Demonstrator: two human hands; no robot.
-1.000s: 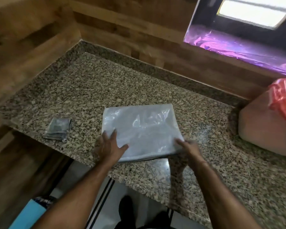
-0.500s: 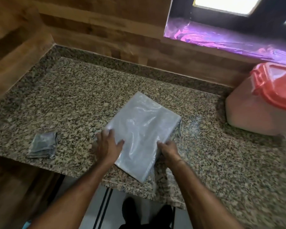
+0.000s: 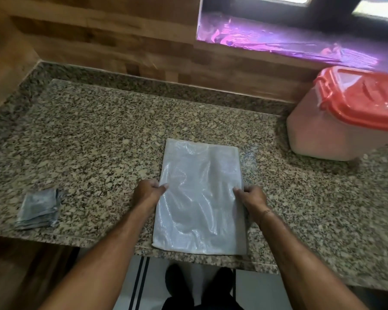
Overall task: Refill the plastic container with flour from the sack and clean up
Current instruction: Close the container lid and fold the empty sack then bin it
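Your left grip (image 3: 149, 193) and right grip (image 3: 253, 198) each pinch a side edge of the folded sack (image 3: 199, 198), flat near the table (image 3: 99, 142) front; the red-lidded plastic container (image 3: 336, 130) stands far right.

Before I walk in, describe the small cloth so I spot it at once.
Start at the granite counter. Left of the flat white sack, near the front edge, lies the cloth. It is small, grey and folded, far duller than the shiny sack.
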